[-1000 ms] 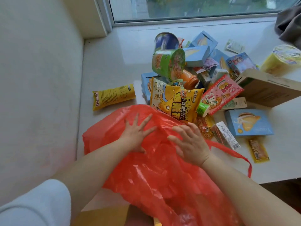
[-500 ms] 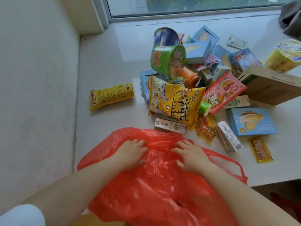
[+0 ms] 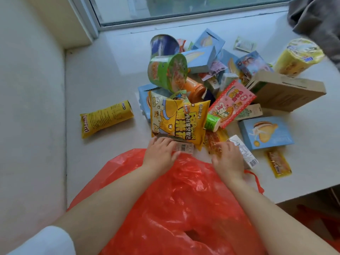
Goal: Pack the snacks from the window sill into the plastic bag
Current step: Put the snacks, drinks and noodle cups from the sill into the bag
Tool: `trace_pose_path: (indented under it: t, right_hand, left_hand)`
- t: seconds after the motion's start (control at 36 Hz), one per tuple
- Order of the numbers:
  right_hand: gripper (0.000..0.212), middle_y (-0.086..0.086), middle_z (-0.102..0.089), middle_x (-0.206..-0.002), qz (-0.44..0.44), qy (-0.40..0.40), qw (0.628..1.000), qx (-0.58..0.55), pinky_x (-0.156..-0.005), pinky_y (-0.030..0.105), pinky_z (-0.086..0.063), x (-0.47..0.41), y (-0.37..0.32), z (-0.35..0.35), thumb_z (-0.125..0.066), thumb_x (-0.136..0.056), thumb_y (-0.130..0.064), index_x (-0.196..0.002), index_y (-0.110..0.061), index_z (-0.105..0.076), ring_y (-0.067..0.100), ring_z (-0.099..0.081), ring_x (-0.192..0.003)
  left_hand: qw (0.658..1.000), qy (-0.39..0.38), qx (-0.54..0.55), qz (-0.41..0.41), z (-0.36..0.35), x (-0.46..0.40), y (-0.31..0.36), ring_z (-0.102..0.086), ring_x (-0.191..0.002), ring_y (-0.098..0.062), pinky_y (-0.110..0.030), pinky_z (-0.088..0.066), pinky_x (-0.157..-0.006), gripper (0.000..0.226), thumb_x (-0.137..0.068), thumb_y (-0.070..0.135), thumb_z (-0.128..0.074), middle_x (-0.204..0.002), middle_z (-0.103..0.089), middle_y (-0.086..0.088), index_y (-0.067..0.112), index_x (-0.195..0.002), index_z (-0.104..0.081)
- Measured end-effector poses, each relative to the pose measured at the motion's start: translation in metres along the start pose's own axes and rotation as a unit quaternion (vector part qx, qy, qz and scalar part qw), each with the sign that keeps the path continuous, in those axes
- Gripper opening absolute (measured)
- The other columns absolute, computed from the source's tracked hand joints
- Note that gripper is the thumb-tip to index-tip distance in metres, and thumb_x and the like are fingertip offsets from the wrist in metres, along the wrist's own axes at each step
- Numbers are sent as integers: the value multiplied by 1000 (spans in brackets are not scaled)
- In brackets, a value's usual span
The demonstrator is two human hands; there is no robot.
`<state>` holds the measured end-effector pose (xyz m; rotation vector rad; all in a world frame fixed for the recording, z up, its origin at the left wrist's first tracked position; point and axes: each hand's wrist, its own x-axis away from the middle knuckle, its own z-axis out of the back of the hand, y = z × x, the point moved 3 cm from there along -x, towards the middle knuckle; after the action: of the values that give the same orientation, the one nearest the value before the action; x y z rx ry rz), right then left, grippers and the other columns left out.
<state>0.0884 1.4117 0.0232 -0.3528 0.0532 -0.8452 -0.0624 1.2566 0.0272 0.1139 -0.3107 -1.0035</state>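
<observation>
My left hand (image 3: 161,153) lies flat-fingered on the small carton (image 3: 182,147), my right hand (image 3: 227,157) loosely curled beside the orange packet (image 3: 213,141) — I'd grip both, then drop them behind my fingers into the red bag (image 3: 184,208).

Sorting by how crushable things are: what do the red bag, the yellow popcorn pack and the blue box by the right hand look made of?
Red bag: thin glossy plastic film; crinkled, translucent. Yellow popcorn pack: probably shiny plastic or foil film; puffed, crimped edges. Blue box: matte printed cardboard, apparently; flat faces, crisp corners.
</observation>
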Motion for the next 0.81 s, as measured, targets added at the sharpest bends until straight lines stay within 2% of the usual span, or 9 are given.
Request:
trace_pose_path:
  t: [0.06,0.14,0.28,0.39,0.53,0.61,0.69,0.78,0.81]
  right_hand:
    - [44,14,-53,-116,-83,-17,996,26,-88,44,-40,-11,21,8,-64,-75,-15,-117,-8,-56,34,-47,-109]
    - [58,13,-48,-128,-158,-43,985,51,-96,41,-37,-24,47,14,-64,-77,-21,-130,-9,-45,32,-42,-118]
    - [65,14,-46,-133,-205,-115,970,59,-98,41,-37,-34,72,4,-64,-81,-28,-136,-10,-36,33,-40,-125]
    - [52,16,-52,-125,-214,-131,966,63,-90,40,-42,-36,83,-4,-67,-80,-25,-123,-6,-44,35,-47,-117]
    - [50,17,-53,-123,-246,-137,959,-25,-81,39,-43,-35,87,-13,-66,-84,-31,-121,-6,-42,36,-50,-114]
    - [44,16,-58,-116,-255,-101,958,-87,-74,35,-39,-33,89,-13,-65,-84,-33,-116,-9,-46,36,-55,-105]
    - [36,15,-62,-106,-264,-57,942,-198,-71,34,-41,-32,87,-8,-65,-85,-31,-107,-8,-50,33,-58,-92]
    - [34,11,-60,-100,-245,-39,936,-249,-69,30,-38,-31,81,-1,-64,-87,-31,-106,-7,-51,27,-55,-85]
    - [33,10,-59,-98,-235,-41,937,-254,-68,29,-37,-30,79,1,-63,-87,-31,-105,-6,-51,25,-54,-83]
  left_hand:
    - [1000,-21,-21,6,-4,-12,6,-39,-129,-19,-40,-16,-114,41,-97,43,-35,-133,-50,4,24,-131,-47]
    - [996,-60,-62,20,-15,-25,9,-39,-127,-23,-42,-16,-116,37,-94,24,-42,-131,-50,1,23,-131,-46]
    - [994,-54,-82,42,-27,-31,8,-42,-122,-24,-37,-24,-110,41,-89,13,-46,-128,-49,-1,22,-130,-45]
    - [992,-69,-77,71,-39,-28,4,-43,-120,-23,-34,-31,-101,39,-89,20,-49,-127,-48,-2,23,-128,-47]
    - [994,-64,-35,84,-40,-19,4,-45,-116,-22,-31,-39,-87,41,-90,22,-50,-125,-48,0,25,-131,-45]
    - [996,-42,-29,66,-34,-14,6,-46,-112,-22,-30,-39,-83,38,-90,24,-51,-122,-49,1,25,-128,-46]
    - [999,-15,-22,46,-25,-9,9,-50,-105,-24,-33,-42,-76,35,-86,30,-59,-114,-52,0,21,-119,-52]
    - [999,36,-11,-2,-16,-5,11,-58,-82,-26,-32,-43,-57,38,-67,31,-78,-93,-59,-1,19,-99,-62]
    - [997,62,-22,-29,-14,-5,13,-59,-78,-25,-31,-44,-56,39,-62,31,-81,-90,-60,-1,19,-94,-63]
